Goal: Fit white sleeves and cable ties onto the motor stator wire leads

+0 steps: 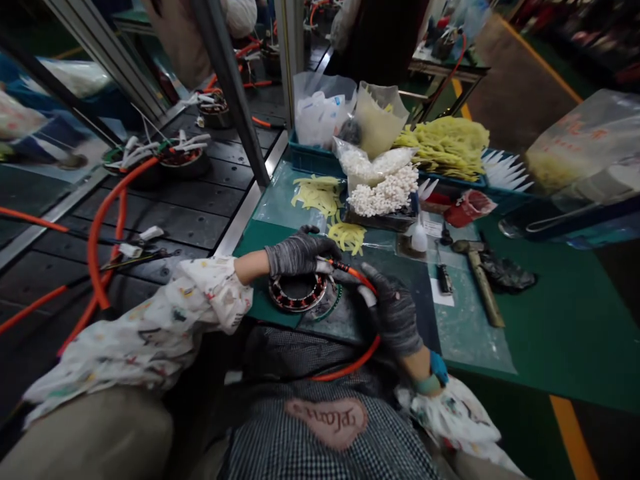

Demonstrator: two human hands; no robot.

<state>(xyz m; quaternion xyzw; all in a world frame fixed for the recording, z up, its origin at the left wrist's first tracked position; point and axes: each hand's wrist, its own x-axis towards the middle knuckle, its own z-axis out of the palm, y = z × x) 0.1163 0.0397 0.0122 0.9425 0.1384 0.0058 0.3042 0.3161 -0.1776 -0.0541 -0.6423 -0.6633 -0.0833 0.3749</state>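
Note:
A length of orange cable [354, 365] curves from my lap up through both of my grey-gloved hands. My left hand [300, 252] has its fingers closed at the cable's black-banded end, just above a round motor stator [286, 301] with a dark centre. Around the cable's upper bend, my right hand [397, 310] is closed, its thumb and fingertips near the left hand's. A thin green ring [334, 305] lies on the table beside the stator. The small parts between my fingertips are too blurred to make out.
Yellow strips [347, 235] lie beyond my hands, near a tray of white pieces [385, 192]. A hammer [481, 283], a screwdriver [443, 275] and a red container [465, 208] are to the right. Metal posts [235, 87] and wired stators [183, 160] stand at left.

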